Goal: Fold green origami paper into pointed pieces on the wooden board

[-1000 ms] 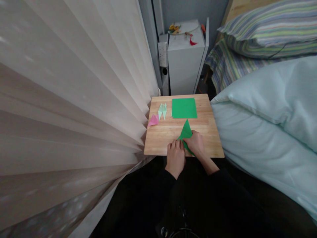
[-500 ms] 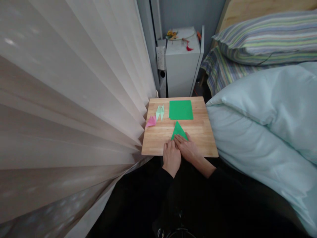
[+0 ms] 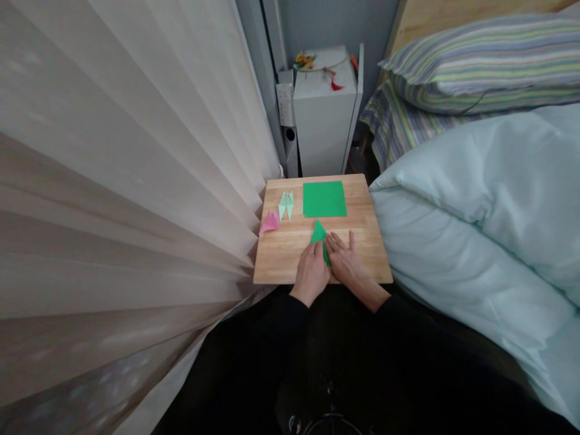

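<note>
On the wooden board, a piece of green origami paper (image 3: 318,230) lies folded, its point aimed away from me; its near part is covered by my hands. My left hand (image 3: 312,269) rests on its left side with bent fingers pressed together on the paper. Flat against its right edge is my right hand (image 3: 347,261), fingers stretched out and one spread apart from the others. Beyond the fold lies flat green paper (image 3: 324,199). A pale green folded paper piece (image 3: 286,206) and a pink folded paper piece (image 3: 270,222) sit at the board's left.
The wooden board (image 3: 276,260) stands before my lap. A pleated curtain (image 3: 181,181) hangs close along its left side. On the right is a bed with a light blue quilt (image 3: 453,199) and a striped pillow (image 3: 489,60). A white cabinet (image 3: 324,130) stands behind the board.
The green triangle has become narrower, its right side now folded in. My right hand has moved off the left hand to the paper's right edge. The view has shifted slightly.
</note>
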A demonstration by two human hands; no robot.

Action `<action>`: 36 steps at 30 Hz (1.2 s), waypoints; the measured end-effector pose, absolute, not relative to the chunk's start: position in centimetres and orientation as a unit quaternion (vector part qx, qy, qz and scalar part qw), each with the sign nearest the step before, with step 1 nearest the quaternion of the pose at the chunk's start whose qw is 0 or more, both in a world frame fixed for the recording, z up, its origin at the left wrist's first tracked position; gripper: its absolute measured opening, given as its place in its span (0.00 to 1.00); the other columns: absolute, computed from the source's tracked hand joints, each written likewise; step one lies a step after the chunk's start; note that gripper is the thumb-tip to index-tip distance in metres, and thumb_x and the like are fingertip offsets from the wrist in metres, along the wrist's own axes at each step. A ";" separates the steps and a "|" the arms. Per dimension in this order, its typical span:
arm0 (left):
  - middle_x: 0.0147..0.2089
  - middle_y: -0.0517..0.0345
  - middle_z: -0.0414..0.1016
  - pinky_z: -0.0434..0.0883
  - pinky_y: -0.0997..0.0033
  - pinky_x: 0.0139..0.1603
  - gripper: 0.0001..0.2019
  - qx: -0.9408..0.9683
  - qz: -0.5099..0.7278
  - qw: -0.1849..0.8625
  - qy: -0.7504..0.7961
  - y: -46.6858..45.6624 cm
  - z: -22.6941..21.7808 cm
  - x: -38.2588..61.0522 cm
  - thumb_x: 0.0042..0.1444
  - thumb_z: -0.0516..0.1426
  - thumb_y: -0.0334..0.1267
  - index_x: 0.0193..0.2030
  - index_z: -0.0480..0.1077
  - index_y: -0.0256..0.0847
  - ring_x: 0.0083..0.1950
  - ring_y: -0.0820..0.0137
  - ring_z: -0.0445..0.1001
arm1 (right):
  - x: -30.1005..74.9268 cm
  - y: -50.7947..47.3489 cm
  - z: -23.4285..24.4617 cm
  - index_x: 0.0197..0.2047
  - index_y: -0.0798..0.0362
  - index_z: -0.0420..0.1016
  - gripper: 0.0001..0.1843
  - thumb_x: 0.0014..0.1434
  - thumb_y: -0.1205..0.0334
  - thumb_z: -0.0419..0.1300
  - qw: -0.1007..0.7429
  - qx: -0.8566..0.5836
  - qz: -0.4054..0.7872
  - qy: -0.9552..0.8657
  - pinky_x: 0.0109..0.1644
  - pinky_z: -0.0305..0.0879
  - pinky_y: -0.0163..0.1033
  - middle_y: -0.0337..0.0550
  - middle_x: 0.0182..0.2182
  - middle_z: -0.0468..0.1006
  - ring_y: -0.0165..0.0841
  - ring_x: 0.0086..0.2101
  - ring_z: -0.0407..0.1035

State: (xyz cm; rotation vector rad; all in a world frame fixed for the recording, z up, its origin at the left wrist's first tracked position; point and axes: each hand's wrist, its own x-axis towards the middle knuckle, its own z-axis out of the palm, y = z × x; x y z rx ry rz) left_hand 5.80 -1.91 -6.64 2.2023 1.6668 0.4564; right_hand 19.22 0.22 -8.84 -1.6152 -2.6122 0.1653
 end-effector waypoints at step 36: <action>0.72 0.39 0.66 0.62 0.47 0.66 0.25 0.801 0.110 0.035 0.587 6.4 -8.9 4.3 0.67 0.50 0.31 0.70 0.64 0.35 0.71 0.50 0.62 | 19.4 -0.1 -8.8 0.73 0.61 0.63 0.35 0.64 0.79 0.44 0.028 -0.534 0.077 -0.842 0.74 0.37 0.77 0.61 0.73 0.62 0.49 0.73 0.54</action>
